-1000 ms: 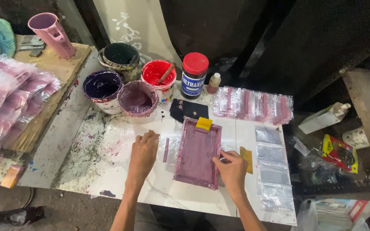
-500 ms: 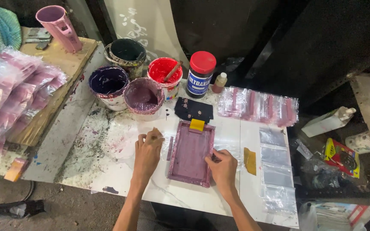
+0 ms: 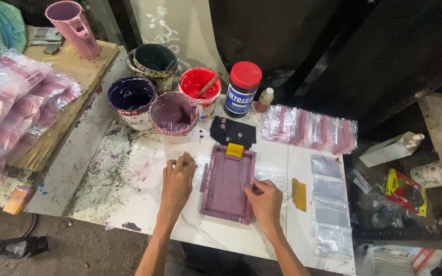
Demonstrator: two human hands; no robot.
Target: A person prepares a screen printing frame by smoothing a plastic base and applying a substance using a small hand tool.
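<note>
Meanwhile both hands (image 3: 177, 181) grip the purple printing frame (image 3: 227, 184), paint tubs (image 3: 174, 112) crowding just behind.

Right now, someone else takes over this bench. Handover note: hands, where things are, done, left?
Left hand: fingers pinched at the left edge of the purple printing frame, on a clear plastic bag beside it.
Right hand: resting on the frame's lower right edge.
Frame lies flat on the white table, yellow squeegee at its top end.
Done: printed bags lie in a row behind.
Left: blank bags lined up on the right; paint pots open.
</note>
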